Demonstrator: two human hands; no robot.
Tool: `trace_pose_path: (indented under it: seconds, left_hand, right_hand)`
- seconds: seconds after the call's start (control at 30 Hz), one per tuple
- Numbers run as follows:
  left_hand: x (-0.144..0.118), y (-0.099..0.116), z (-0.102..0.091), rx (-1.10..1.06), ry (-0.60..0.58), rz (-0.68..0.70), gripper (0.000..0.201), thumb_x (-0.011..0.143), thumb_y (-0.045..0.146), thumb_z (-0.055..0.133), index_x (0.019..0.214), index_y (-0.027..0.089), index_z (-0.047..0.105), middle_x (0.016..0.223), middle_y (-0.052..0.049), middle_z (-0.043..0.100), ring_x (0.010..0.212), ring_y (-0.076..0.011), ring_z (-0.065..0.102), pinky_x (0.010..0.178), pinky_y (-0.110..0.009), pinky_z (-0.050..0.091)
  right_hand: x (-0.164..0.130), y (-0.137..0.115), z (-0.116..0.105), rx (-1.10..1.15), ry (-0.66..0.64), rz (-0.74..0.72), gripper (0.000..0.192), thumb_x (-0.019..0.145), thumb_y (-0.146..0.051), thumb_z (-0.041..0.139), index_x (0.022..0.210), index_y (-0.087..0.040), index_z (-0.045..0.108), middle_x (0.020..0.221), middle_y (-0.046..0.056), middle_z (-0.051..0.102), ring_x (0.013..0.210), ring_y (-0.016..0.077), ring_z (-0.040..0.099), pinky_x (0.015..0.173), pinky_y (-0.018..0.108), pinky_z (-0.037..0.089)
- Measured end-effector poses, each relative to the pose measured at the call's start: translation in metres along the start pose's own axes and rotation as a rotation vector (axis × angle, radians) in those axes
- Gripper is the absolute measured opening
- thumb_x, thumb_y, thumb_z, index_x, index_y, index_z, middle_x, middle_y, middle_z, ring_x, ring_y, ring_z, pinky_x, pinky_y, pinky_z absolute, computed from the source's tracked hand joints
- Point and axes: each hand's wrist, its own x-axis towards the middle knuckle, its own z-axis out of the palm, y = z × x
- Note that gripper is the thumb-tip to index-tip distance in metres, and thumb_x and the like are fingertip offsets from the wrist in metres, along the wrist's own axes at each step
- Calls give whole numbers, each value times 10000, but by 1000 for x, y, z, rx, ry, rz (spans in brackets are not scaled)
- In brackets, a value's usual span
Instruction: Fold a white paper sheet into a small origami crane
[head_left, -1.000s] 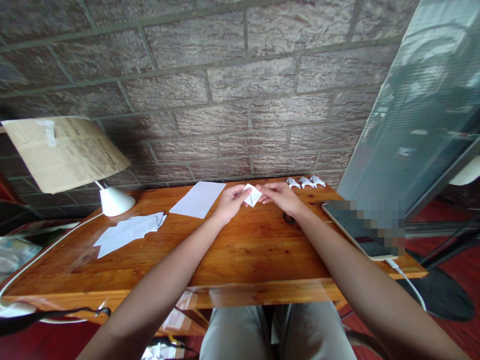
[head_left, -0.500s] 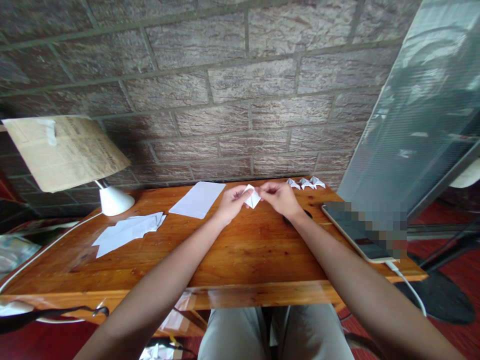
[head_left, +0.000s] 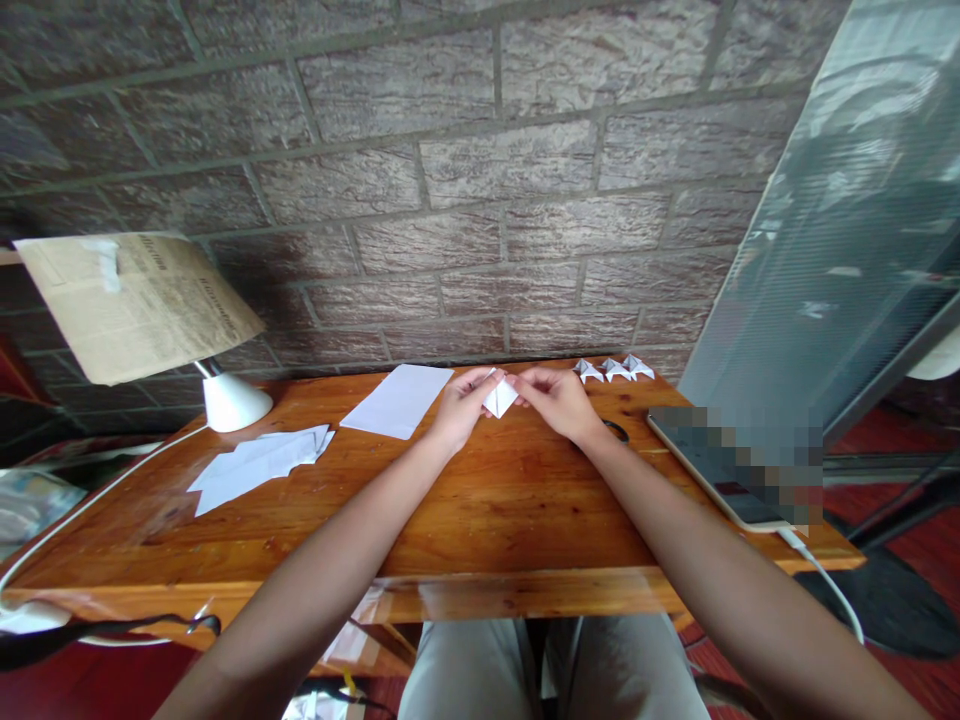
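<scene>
My left hand (head_left: 461, 405) and my right hand (head_left: 556, 398) meet over the far middle of the wooden table (head_left: 480, 510). Between their fingertips is a small folded white paper piece (head_left: 500, 398), held just above the tabletop. Both hands pinch it, the left on its left side, the right on its right corner. A flat white sheet (head_left: 397, 399) lies just left of my left hand. Three small folded paper shapes (head_left: 613, 369) sit in a row at the far right edge, behind my right hand.
A pile of white sheets (head_left: 259, 462) lies at the left. A white lamp base (head_left: 234, 401) carries a paper shade (head_left: 135, 300). A tablet (head_left: 724, 465) with a white cable lies at the right. A brick wall backs the table. A small dark ring (head_left: 616, 430) lies by my right wrist.
Both hands have stayed together on the folded paper, shifting slightly and working it; the paper sits a little lower and more closed between the fingers. The view has tilted slightly.
</scene>
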Motion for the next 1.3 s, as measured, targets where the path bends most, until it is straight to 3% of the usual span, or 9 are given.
trace_pose_path:
  seconds: [0.17,0.37,0.53,0.67,1.07,1.3]
  left_hand:
    - [0,5,0,-76,67,-6,322,666,449,769,808,169,696,627,21,595,540,-86,499,462,-202,332]
    - [-1,6,2,-117,67,-25,316,666,457,772,762,169,680,628,25,587,560,-84,502,506,-205,343]
    - [1,3,-2,-37,23,-13,367,656,491,793,791,161,706,682,5,635,613,-95,537,553,-211,386]
    - [4,0,-5,-26,29,18,339,620,420,830,800,154,721,735,-9,683,679,-115,580,656,-236,434]
    - [2,9,-6,45,21,27,329,603,411,828,771,155,708,698,-12,689,645,-123,588,633,-247,434]
    - [-1,9,-1,81,104,86,371,619,494,809,758,167,707,583,23,611,511,-74,453,494,-221,333]
  right_hand:
    - [1,3,1,144,-114,84,367,758,-531,705,764,-164,717,707,28,693,652,137,596,675,274,480]
    - [1,7,4,30,-22,-4,326,769,-478,696,670,-168,679,673,21,669,649,138,567,687,287,458]
    - [2,7,2,79,-7,-3,315,758,-465,701,649,-173,655,656,2,642,643,130,550,689,284,449]
    - [4,7,-1,170,-4,62,317,739,-483,722,724,-168,696,685,4,655,632,121,541,656,271,445]
    - [4,4,-3,142,4,68,349,761,-522,705,822,-179,734,813,25,727,740,151,609,741,290,477]
    - [2,9,1,204,-199,215,403,654,-485,808,882,-156,760,789,38,738,687,130,618,669,260,476]
